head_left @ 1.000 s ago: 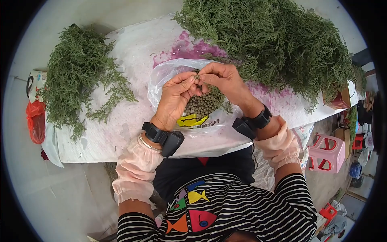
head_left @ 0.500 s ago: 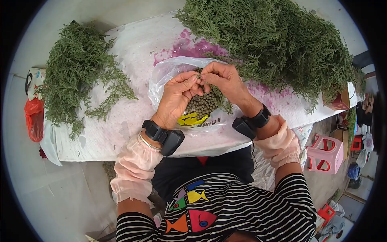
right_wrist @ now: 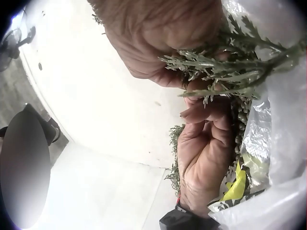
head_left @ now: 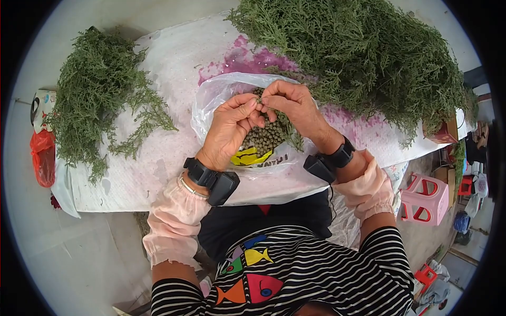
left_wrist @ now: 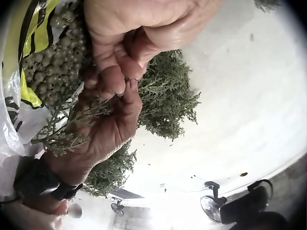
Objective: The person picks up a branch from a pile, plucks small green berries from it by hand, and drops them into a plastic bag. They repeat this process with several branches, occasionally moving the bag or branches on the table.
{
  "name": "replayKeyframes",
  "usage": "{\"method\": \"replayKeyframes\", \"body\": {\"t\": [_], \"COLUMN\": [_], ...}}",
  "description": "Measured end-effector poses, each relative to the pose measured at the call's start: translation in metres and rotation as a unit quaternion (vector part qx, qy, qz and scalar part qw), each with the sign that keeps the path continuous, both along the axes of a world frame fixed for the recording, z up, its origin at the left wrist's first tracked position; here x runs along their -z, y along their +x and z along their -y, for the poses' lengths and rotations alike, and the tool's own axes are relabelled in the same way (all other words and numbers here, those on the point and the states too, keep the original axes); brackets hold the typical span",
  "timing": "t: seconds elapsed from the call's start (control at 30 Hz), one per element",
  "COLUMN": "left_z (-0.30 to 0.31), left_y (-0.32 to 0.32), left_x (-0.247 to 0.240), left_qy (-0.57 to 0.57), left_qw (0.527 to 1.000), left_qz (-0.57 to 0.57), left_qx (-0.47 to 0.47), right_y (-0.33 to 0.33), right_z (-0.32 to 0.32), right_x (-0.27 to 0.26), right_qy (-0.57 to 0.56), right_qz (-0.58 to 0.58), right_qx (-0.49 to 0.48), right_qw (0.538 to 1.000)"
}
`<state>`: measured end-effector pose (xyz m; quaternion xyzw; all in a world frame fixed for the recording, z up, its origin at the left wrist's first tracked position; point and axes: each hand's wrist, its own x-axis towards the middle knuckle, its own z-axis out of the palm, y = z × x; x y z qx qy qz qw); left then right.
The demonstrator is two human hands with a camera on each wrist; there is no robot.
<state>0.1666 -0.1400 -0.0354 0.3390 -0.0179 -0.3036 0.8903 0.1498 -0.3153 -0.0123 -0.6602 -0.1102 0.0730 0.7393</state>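
Over an open clear plastic bag [head_left: 203,113], both hands meet fingertip to fingertip. The right hand [head_left: 298,108] holds a green evergreen sprig [right_wrist: 240,72], whose leafy stem hangs below the palm. The left hand [head_left: 232,118] pinches a small greenish bit at the sprig's end with thumb and forefinger, right against the right fingertips. Fingers mostly hide that bit, and I cannot tell its exact shape. Beneath them, many small round grey-green cones [head_left: 263,138] fill the bag, which has yellow and black print.
A large heap of evergreen branches [head_left: 358,58] covers the table's right back, and a smaller heap [head_left: 95,89] lies at left. The white table cover [head_left: 137,181] has purple stains. A red bag [head_left: 43,158] hangs at the left edge. A pink stool [head_left: 426,199] stands at right.
Both hands stay together over the bag, with only slight movement of the fingertips. The head view has shifted a little.
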Motion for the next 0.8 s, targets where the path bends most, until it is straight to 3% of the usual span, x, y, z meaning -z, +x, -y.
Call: {"method": "replayKeyframes", "body": {"t": [0.8], "left_z": [-0.0025], "left_y": [0.0028], "left_x": [0.0028], "left_qy": [0.034], "left_qw": [0.999], "left_qz": [0.015], "left_qx": [0.024], "right_y": [0.0002], "right_z": [-0.0007], "right_x": [0.004], "right_qy": [0.018], "right_qz": [0.003], "right_qx": [-0.005], "right_qw": [1.0]}}
